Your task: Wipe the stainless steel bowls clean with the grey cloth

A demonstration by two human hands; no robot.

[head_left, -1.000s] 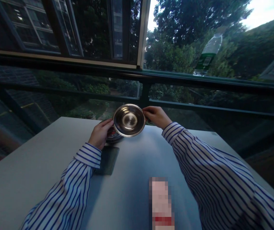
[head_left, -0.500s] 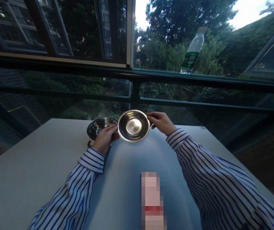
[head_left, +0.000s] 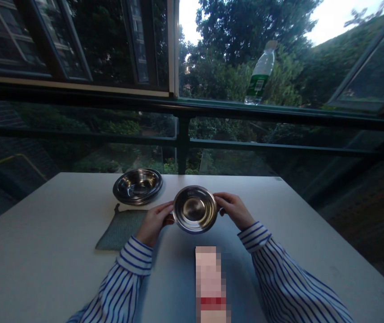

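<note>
The bowl [head_left: 195, 210] is pinched at its rim by left hand [head_left: 154, 224] at nine o'clock, right hand [head_left: 235, 210] at three, over white table [head_left: 44, 242]; stacked bowls [head_left: 138, 186] are noted at ten, railing [head_left: 212, 107] at twelve.

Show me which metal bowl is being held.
The bowl nearest the camera, its rim between the left hand and right hand; the stacked bowls sit farther back and left on the table, untouched.

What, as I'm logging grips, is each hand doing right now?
Left hand: closed, holding the metal bowl by its left edge.
Right hand: closed, holding the same bowl by its right edge.
</note>
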